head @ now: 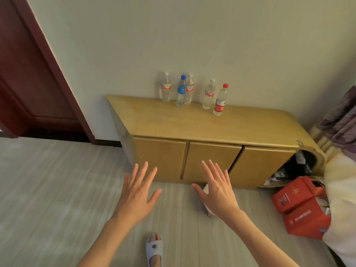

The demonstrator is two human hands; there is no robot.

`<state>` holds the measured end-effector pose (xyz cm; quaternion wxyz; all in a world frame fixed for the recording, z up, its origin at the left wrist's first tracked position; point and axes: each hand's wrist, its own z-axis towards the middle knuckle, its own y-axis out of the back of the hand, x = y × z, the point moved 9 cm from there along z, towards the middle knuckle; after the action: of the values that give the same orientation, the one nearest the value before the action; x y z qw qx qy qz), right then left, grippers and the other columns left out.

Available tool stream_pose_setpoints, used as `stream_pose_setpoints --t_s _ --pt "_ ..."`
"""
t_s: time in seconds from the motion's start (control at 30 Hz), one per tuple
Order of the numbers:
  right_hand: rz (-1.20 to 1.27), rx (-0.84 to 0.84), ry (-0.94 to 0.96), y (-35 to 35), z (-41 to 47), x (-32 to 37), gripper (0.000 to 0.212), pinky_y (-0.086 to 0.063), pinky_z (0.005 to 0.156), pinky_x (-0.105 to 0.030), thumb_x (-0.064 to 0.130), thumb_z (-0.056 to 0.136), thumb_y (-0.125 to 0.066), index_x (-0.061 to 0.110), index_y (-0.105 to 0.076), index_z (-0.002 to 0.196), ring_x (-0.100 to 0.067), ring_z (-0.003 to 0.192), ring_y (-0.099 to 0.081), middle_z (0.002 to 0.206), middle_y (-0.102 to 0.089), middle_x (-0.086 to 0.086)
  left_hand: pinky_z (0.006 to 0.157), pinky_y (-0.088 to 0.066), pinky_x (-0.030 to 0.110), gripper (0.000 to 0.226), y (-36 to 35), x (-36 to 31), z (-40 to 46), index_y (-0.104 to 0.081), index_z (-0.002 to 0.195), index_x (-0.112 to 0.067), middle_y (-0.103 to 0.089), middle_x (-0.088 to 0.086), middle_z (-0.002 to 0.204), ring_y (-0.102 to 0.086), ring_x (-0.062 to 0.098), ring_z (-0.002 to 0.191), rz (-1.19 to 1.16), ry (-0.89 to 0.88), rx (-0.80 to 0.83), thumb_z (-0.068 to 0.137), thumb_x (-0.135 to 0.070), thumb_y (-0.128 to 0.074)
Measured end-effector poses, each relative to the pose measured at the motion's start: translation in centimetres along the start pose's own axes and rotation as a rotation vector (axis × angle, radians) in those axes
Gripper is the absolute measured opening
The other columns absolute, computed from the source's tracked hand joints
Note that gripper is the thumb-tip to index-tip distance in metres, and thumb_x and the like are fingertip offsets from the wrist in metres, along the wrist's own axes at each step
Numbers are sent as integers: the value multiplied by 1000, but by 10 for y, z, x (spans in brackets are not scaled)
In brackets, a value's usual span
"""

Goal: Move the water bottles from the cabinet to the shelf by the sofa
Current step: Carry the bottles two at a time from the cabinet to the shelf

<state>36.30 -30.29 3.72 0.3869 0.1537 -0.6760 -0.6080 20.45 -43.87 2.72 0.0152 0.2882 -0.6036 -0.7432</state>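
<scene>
Both grips, left hand [137,191] and right hand [217,186], are held wide and empty before the cabinet [202,124]. Five water bottles [192,93] stand upright along its far edge; the red-capped bottle [220,100] is judged nearest the right hand.

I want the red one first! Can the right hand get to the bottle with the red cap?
Probably yes. The right hand is open and empty, the red-capped bottle stands at the row's right end, and the cabinet top before it is bare.

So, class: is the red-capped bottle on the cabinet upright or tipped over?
Upright: the red-capped bottle stands on its base on the cabinet, cap uppermost.
</scene>
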Motion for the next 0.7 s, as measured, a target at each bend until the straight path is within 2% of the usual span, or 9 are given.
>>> stream_pose_setpoints --t_s 0.07,0.17,0.3,0.43,0.57,0.63,0.7 --pt "10 -9 -24 -6 46 -9 73 4 116 -40 54 89 -38 25 -2 145 -21 144 2 156 -4 -4 112 5 40 89 -7 18 46 -7 142 -30 10 -6 150 21 15 136 3 -17 25 69 -78 6" --pt "26 -33 -67 -1 117 -16 72 0 117 -42 51 90 -42 22 -6 145 -23 144 -2 156 -9 -6 111 7 38 81 -4 39 119 -8 142 -30 7 -2 152 21 16 136 4 -43 52 72 -71 -8" --pt "50 -74 -106 12 196 -18 71 -1 118 -41 50 90 -42 23 -7 145 -21 144 -2 156 -9 -5 112 -4 43 83 11 56 217 -19 142 -25 -5 4 153 12 17 135 17 -98 16 73 -72 -10" --pt "50 -44 -152 5 253 -36 72 0 117 -40 52 89 -41 24 -6 145 -21 144 -1 156 -8 -3 113 -6 43 76 0 60 285 -19 141 -25 -6 2 153 8 19 137 7 -132 56 77 -64 -13" --pt "48 11 -202 -13 305 -63 71 1 117 -39 54 89 -38 25 -4 145 -21 144 0 156 -8 -3 114 -15 48 77 -30 67 336 -23 140 -25 -8 0 150 3 24 138 14 -169 107 79 -69 -10" --pt "44 33 -205 -16 336 -76 71 0 117 -39 54 89 -37 26 -3 145 -21 144 0 156 -7 -3 115 -11 46 74 -43 72 367 -21 141 -26 -4 -2 150 7 23 137 19 -157 151 78 -64 -15" --pt "61 33 -209 -12 371 -92 71 -1 117 -40 53 89 -38 25 -5 145 -21 144 -1 156 -7 -4 111 -11 43 70 -44 68 404 -28 139 -23 -15 3 151 -2 26 138 33 -179 121 79 -57 -21"
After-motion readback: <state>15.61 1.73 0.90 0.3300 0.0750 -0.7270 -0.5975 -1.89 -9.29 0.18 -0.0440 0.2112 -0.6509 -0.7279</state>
